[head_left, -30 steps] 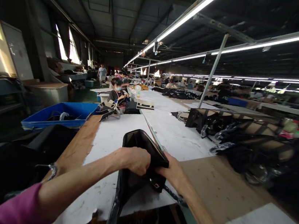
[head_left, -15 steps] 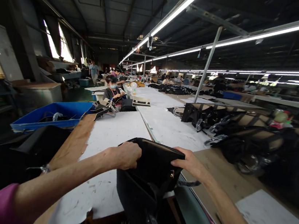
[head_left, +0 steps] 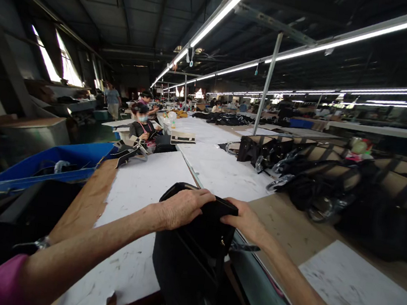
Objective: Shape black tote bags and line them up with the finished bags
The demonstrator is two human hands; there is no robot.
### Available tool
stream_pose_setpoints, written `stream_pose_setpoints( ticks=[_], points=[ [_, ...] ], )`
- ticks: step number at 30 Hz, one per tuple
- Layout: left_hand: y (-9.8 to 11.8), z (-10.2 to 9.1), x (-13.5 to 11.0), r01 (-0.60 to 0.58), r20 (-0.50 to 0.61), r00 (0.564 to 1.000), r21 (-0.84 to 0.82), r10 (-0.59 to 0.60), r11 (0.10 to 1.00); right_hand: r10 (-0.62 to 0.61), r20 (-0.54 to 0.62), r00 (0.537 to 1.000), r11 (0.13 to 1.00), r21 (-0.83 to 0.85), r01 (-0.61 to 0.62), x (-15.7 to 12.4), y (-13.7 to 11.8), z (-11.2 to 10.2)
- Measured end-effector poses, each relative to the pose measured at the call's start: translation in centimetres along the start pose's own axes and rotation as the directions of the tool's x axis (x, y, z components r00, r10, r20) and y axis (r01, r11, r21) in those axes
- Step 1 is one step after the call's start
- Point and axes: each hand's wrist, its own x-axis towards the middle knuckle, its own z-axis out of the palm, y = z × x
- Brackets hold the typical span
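Observation:
A black handbag [head_left: 190, 256] stands upright at the near edge of the long white-covered table [head_left: 146, 185]. My left hand [head_left: 181, 208] lies over the bag's top rim with its fingers curled down on it. My right hand [head_left: 245, 220] grips the same rim from the right side, fingers closed on the edge. A small metal clasp shows on the bag's front below my right hand. A strap or chain trails off to the right of the bag.
A blue bin [head_left: 52, 165] sits at the left of the table. A row of black and tan handbags [head_left: 334, 182] fills the table at the right. A seated person [head_left: 140, 124] works further down, others stand beyond. A steel post [head_left: 267, 81] rises mid-table.
My two hands have drawn closer together on the bag's top, pressing its mouth narrower than half a second ago. The bag has turned and stayed at the table's near edge.

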Motion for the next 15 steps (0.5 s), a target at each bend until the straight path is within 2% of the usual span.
stream_pose_setpoints(
  ticks=[10,15],
  points=[
    [-0.4,0.25,0.4,0.019,-0.023,1.0,0.015,-0.018,1.0,-0.019,-0.016,1.0,0.997,-0.07,0.018,-0.38,-0.35,0.17],
    [-0.21,0.29,0.42,-0.029,0.005,1.0,0.028,0.029,0.999,-0.004,-0.029,1.0,0.999,-0.051,0.003,-0.35,-0.51,0.29]
  ],
)
